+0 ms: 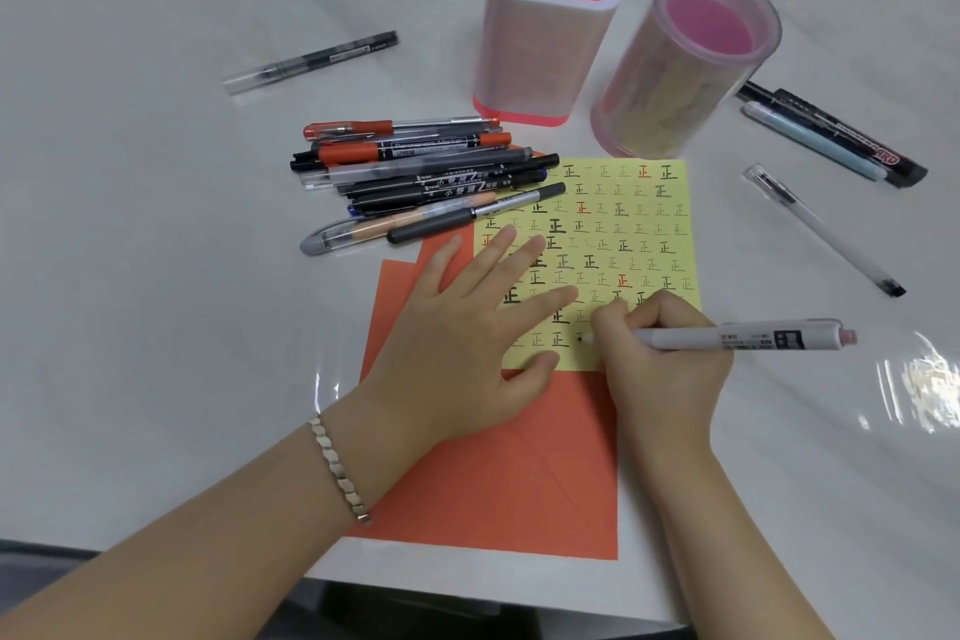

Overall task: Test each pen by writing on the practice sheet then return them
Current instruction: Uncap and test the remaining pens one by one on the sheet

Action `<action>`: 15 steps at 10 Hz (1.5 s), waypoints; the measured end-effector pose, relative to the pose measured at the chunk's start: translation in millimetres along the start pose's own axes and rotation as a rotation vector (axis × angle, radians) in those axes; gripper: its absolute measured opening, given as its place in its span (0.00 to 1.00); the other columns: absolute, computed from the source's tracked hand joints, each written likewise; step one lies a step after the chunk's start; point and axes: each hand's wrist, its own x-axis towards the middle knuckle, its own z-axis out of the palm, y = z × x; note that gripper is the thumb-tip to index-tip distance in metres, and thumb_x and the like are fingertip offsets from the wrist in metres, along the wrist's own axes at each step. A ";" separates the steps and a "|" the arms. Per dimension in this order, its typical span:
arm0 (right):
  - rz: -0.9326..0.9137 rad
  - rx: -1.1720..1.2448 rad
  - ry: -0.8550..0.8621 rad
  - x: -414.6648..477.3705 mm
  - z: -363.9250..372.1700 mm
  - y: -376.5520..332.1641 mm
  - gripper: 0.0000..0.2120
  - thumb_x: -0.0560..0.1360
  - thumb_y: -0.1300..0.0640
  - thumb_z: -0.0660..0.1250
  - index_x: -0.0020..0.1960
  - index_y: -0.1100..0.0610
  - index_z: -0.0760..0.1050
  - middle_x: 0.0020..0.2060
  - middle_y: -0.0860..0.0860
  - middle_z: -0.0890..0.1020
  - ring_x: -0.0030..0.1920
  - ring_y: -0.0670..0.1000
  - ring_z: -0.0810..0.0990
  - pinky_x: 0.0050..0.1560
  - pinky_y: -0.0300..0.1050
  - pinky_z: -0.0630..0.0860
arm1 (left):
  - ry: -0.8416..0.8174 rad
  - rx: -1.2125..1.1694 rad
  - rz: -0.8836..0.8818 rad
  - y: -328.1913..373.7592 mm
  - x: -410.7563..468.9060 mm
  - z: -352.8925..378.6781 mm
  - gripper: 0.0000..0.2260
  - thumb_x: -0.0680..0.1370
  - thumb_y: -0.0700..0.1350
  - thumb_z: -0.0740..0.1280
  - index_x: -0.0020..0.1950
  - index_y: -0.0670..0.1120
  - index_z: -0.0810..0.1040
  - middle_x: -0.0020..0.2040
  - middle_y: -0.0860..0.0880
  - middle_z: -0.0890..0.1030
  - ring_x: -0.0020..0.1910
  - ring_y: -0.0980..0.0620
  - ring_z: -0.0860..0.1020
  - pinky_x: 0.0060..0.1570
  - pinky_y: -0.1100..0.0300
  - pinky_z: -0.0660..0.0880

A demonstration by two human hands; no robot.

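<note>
fingers (610,320) of the right hand (670,359) are curled tight round the front of a white pen (737,337), pinching it near the tip, and the tip touches the yellow practice sheet (623,224) in its bottom row, just right of the last written mark; the barrel lies low and points off to the right, its pink end past the sheet's edge. the left hand (457,343) lies flat with its fingers (535,305) straight and spread, the palm on the orange paper (493,473) under the sheet, the fingertips pressing the sheet's left half. rows of one small character in black, grey and red ink cover the sheet. a pile of pens (415,177) lies on the counter (156,276) at the sheet's upper left corner, a few ends overlapping it. behind the sheet stand a square holder (540,26) with a red inside and, to its right, a round holder (685,68) of clear plastic with a pink inside, its base just at the sheet's top edge. a clear pen (311,60) lies alone far to the left. to the right lie a black marker (841,131) and a pale blue pen (815,143) side by side, and nearer, a slim capped pen (826,231).
</note>
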 end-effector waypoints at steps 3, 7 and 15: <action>0.004 0.009 -0.025 0.2 -0.9 0.6 0.15 0.62 0.58 0.65 0.24 0.59 0.61 0.21 0.59 0.68 0.28 0.61 0.72 0.28 0.38 0.64 | 0.004 -0.003 0.000 -0.4 -0.1 0.5 0.22 0.73 0.58 0.59 0.66 0.58 0.72 0.73 0.48 0.66 0.74 0.49 0.59 0.70 0.43 0.53; 0.044 0.138 0.085 -1.3 -5.0 -7.7 0.15 0.64 0.64 0.64 0.25 0.61 0.59 0.22 0.58 0.67 0.27 0.53 0.73 0.27 0.36 0.63 | -0.015 0.002 0.002 -0.4 0.3 -1.2 0.21 0.74 0.58 0.58 0.66 0.58 0.72 0.72 0.48 0.66 0.73 0.48 0.60 0.70 0.42 0.54; 0.628 1.051 -0.334 43.8 -66.4 -47.7 0.28 0.60 0.28 0.51 0.22 0.53 0.56 0.16 0.46 0.54 0.21 0.47 0.47 0.24 0.35 0.45 | -0.109 0.021 -0.015 0.7 2.6 -6.0 0.21 0.74 0.59 0.56 0.66 0.59 0.71 0.72 0.49 0.66 0.73 0.51 0.58 0.69 0.45 0.51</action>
